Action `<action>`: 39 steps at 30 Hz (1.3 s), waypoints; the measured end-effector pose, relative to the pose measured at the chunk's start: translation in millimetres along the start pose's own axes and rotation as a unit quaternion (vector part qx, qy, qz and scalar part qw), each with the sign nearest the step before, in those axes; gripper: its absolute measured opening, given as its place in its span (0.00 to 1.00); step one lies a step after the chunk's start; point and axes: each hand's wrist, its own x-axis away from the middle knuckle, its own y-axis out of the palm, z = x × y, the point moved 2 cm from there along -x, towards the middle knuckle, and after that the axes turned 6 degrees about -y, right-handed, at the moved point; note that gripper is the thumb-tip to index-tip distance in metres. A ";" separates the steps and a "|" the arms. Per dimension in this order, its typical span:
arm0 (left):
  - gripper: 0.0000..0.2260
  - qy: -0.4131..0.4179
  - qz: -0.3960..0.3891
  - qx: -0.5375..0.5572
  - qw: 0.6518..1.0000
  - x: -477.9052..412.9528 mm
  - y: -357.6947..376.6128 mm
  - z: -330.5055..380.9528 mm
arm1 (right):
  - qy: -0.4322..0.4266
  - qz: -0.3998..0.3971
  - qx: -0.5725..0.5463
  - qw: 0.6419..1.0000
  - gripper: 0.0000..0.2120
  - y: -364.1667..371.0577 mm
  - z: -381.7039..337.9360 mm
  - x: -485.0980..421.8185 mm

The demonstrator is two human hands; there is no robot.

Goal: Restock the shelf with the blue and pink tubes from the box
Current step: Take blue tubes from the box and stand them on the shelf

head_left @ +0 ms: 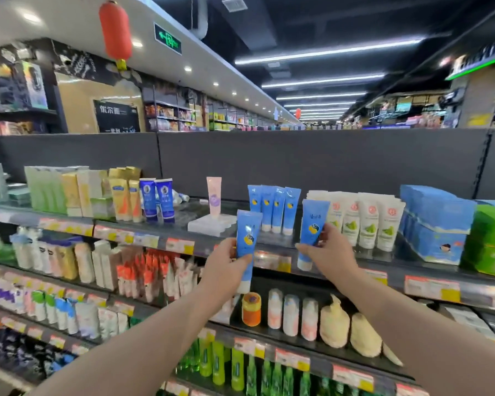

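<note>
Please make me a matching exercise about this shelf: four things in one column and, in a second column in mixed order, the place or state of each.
Column A
1. pink tube
2. left hand
3. white tubes
4. red lantern

Column B
a. hangs overhead
b. stand right of the blue row
c. holds a blue tube
d. stands alone, left of the blue row

Pairs: 1-d, 2-c, 3-b, 4-a
</note>
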 end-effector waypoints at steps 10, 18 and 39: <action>0.09 0.030 0.019 0.059 0.998 -121.5 23.3 18.3 | -0.010 -0.011 -0.003 1.000 0.17 35.2 28.5 -126.0; 0.09 0.035 0.024 0.062 0.997 -170.1 30.4 9.0 | -0.016 -0.023 0.010 1.000 0.16 61.6 54.3 -156.5; 0.12 0.080 -0.113 0.091 0.986 -239.6 41.9 -9.1 | 0.085 0.047 0.086 0.992 0.17 82.8 73.1 -165.8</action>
